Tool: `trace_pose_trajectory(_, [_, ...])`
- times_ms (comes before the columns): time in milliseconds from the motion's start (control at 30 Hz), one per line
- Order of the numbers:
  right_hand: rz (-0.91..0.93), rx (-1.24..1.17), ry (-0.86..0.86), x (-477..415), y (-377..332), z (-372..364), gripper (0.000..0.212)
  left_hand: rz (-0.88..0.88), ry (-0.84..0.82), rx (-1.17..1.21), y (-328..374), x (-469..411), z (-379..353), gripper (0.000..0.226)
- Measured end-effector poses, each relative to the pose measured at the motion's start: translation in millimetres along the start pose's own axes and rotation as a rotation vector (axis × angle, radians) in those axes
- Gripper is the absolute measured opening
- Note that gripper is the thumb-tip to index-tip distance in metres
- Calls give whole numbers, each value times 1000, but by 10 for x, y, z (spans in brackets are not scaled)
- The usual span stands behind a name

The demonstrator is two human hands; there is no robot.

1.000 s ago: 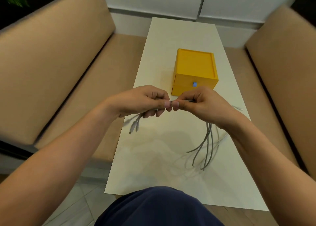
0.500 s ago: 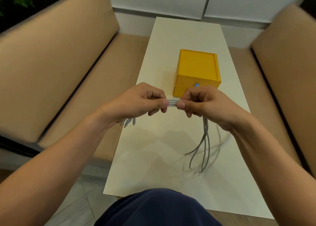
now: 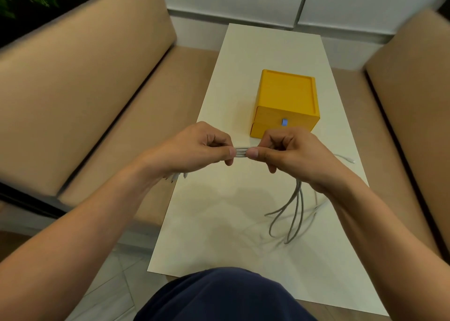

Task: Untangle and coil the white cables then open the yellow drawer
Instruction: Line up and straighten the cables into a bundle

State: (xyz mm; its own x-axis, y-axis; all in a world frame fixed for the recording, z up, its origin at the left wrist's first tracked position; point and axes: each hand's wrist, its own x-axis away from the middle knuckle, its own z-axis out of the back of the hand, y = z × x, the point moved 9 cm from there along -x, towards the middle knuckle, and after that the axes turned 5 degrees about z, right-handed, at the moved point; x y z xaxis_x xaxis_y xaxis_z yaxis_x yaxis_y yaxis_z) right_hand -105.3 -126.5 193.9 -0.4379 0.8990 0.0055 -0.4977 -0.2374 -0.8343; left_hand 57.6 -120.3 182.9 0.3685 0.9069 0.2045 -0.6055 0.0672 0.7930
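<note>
White cables (image 3: 241, 151) run sideways, left hand (image 3: 194, 148) to right hand (image 3: 292, 153), seemingly parallel.

Your left hand (image 3: 194, 148) and right hand (image 3: 289, 152) hide the cables (image 3: 295, 213) inside their grip. The right hand covers part of the drawer (image 3: 257, 131). At right, the sofa (image 3: 414, 89) is blurred, cut off.

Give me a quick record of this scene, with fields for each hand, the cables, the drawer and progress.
left hand: pinches the white cables
right hand: pinches the same bundle, thumbs nearly meeting
white cables: short span between the hands; loops hang below the right hand over the table
yellow drawer: closed, beyond the hands
coiling: not yet done
</note>
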Motion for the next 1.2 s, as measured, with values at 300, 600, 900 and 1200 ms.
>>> trace_pose_trajectory(300, [-74,-292,-141,78,25,-92,13,-31,-5,227,-10,108,153,27])
trace_pose_trajectory(600, [-43,-15,0,70,-47,29,8,-75,-53,135,135,84,91,25])
trace_pose_trajectory(900, [-90,-171,-24,146,80,52,15,-78,-32,114,117,12,147,25])
trace_pose_trajectory(1200, [-106,-197,-146,185,106,-71,37,-66,21,81,59,-5,226,25])
